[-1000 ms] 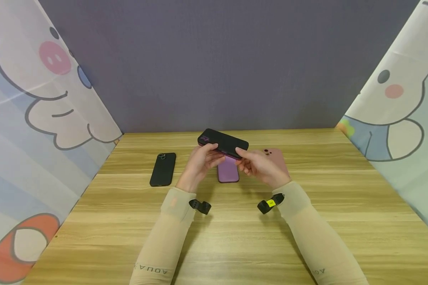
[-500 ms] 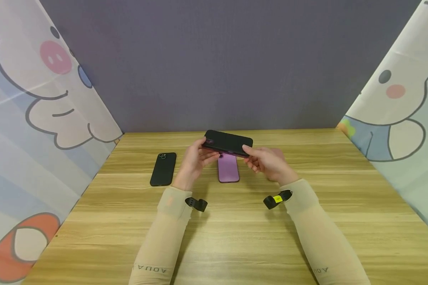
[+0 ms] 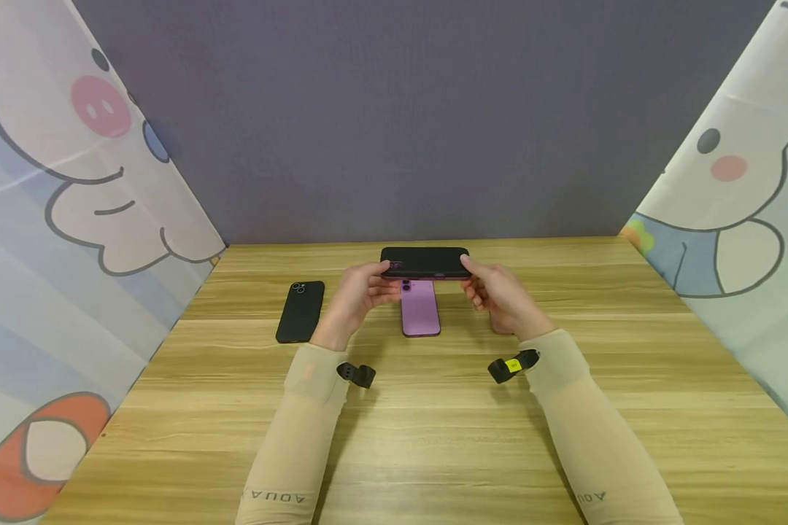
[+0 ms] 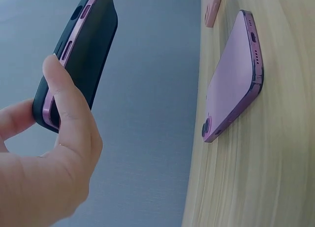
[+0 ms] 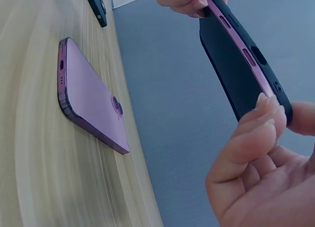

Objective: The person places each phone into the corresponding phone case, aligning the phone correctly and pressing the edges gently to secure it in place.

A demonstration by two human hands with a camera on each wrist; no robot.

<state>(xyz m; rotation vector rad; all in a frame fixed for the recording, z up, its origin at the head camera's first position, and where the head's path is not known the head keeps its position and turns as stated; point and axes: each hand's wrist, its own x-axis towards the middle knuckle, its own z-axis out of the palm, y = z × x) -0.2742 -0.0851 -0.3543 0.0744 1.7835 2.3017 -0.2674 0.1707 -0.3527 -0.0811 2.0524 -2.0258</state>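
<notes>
A black phone case with a purple band along its side hangs level above the table, held at both ends. My left hand grips its left end, thumb on top by the camera opening and fingers at the lower edge. At the right end my right hand pinches it between thumb and fingers. Slots show in the purple band in the right wrist view, and the case's underside looks dark in the left wrist view. Below lies a purple phone, back up, its top end partly hidden by the case.
On the left of the wooden table lies a black phone, camera side up. A pink phone lies to the right, mostly hidden under my right hand in the head view. A dark grey panel rises behind the table.
The case has shifted right and turned from a slant to nearly level, staying in both hands. My left thumb has moved toward its left end. The right hand now covers more of the pink phone.
</notes>
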